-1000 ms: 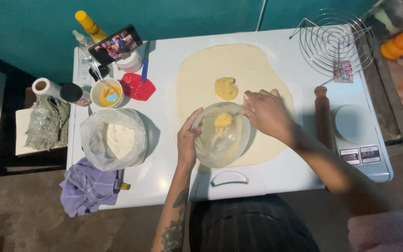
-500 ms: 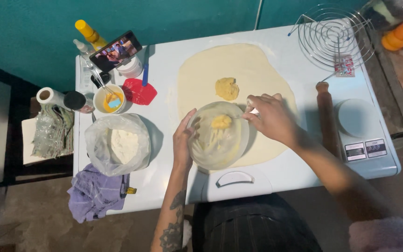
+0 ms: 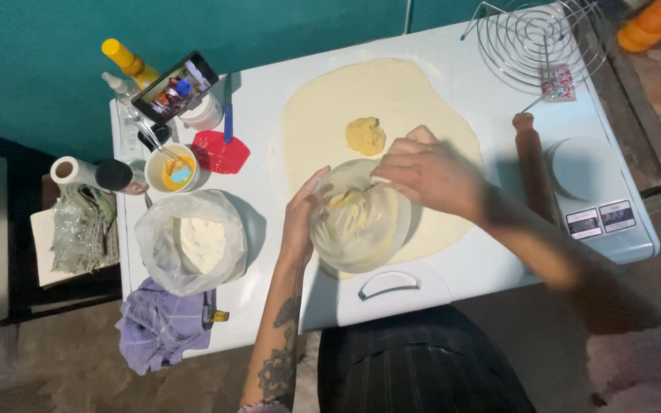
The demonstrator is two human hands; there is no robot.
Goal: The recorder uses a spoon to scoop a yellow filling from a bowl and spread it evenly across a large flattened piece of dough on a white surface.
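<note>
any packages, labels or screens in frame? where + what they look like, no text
Phone: back left of the white table, propped at a tilt, dark frame, screen lit in mixed colours.
Flour bag: front left, clear plastic, open, white powder inside.
Label panels: front right on the white appliance, small pale rectangles.
Small packet: by the wire rack, red and white.

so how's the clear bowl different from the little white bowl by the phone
The clear bowl is larger, see-through and sits on the dough sheet, steadied by the left hand with the right hand reaching in. The little white bowl is opaque, untouched, on the bare table. Both hold something yellow.
</note>
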